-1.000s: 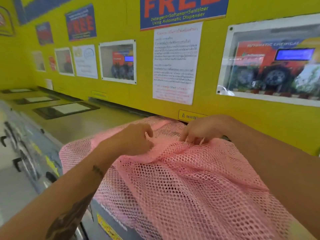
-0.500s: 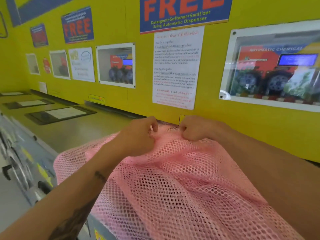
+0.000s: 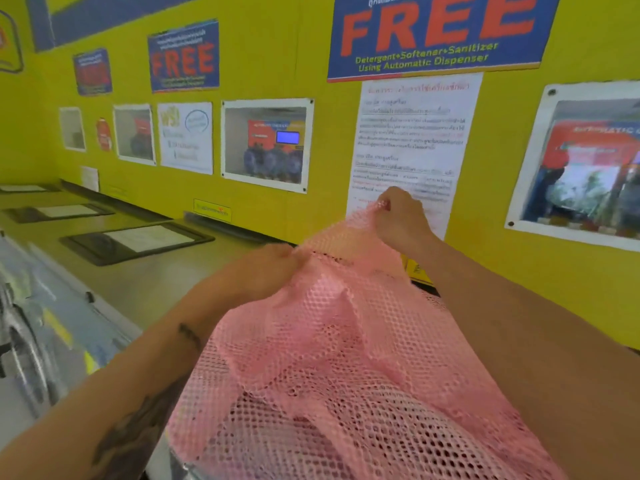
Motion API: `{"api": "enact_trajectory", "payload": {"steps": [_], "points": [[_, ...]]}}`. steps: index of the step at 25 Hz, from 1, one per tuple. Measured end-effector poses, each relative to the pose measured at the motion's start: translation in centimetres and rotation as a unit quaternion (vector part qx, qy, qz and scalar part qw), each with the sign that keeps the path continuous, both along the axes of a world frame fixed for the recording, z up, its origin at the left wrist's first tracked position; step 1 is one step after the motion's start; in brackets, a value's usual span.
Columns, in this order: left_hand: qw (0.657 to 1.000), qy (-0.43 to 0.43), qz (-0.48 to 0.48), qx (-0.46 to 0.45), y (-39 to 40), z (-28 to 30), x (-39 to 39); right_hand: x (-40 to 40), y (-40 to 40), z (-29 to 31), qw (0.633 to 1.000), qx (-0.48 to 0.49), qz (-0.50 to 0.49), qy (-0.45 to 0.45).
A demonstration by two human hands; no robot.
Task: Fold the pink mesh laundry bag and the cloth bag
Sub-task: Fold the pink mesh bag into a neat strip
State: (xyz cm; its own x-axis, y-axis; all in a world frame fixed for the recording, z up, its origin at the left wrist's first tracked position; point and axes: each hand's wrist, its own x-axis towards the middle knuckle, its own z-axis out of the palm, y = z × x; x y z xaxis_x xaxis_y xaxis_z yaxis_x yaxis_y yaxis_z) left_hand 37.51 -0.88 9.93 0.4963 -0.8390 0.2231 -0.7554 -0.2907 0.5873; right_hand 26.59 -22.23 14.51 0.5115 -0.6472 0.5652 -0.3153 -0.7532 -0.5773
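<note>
head view, both hands' fingers pinching pink mesh bag (image 3: 346, 358) top edge, long axis running away toward wall

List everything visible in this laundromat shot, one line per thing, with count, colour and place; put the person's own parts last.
pink mesh laundry bag: one, pink, lifted in front of the person, far edge gripped by both hands.
yellow wall: one, yellow, behind the counter.
blue FREE posters with red lettering: three, blue and red, high on the wall.
white printed notice sheet: one, white, under the biggest poster.
white-framed dispenser windows: at least three, along the wall.
grey countertop: one, grey, left of the bag.
dark-framed panels: three, black with white inserts, set in the countertop.
left hand: one, closed on the bag's edge.
right hand: one, raised higher, pinching the bag's edge.
</note>
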Motion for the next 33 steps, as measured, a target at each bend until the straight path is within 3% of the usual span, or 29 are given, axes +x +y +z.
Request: {"api": "enact_trajectory", "payload": {"steps": [2,4,6,9,12,15,19,23,25,28,31,33], "points": [[0.992,0.071,-0.082,0.067,0.8,-0.3,0.5,2.0,-0.2,-0.1,0.999,0.02,-0.033,-0.029],[0.987,0.084,-0.094,0.1,1.2,-0.8,1.5,3.2,-0.2,-0.5,0.992,0.022,-0.042,0.12],[0.987,0.051,-0.067,0.136,1.5,-1.8,2.7,3.8,0.0,-1.3,0.961,0.002,-0.037,0.275],[0.985,0.002,-0.048,0.168,1.8,-2.8,3.8,3.8,0.7,-2.1,0.937,-0.049,-0.01,0.346],[0.981,0.02,-0.06,0.184,2.4,-2.6,4.2,3.0,1.4,-3.2,0.862,-0.082,0.007,0.5],[0.986,0.042,-0.055,0.15,4.1,-1.5,4.7,2.1,1.8,-4.9,0.815,-0.064,0.015,0.576],[0.988,0.053,-0.018,0.143,8.5,0.7,6.5,1.8,0.9,-6.1,0.825,-0.079,-0.003,0.559],[0.942,-0.006,0.07,0.327,11.9,0.2,8.3,2.2,-0.7,-7.2,0.868,-0.153,-0.065,0.467],[0.928,-0.015,0.096,0.361,12.3,-0.5,8.3,2.5,-1.2,-7.2,0.895,-0.167,-0.077,0.406],[0.965,-0.084,0.066,0.241,10.9,-0.9,6.7,2.9,-0.9,-6.6,0.911,-0.091,-0.007,0.402],[0.99,-0.125,-0.013,0.072,7.4,-2.3,3.5,2.6,0.2,-6.6,0.865,-0.067,0.042,0.495],[0.989,-0.121,-0.081,0.038,4.7,-4.2,1.8,1.9,0.6,-6.5,0.856,-0.066,0.061,0.509]]}}
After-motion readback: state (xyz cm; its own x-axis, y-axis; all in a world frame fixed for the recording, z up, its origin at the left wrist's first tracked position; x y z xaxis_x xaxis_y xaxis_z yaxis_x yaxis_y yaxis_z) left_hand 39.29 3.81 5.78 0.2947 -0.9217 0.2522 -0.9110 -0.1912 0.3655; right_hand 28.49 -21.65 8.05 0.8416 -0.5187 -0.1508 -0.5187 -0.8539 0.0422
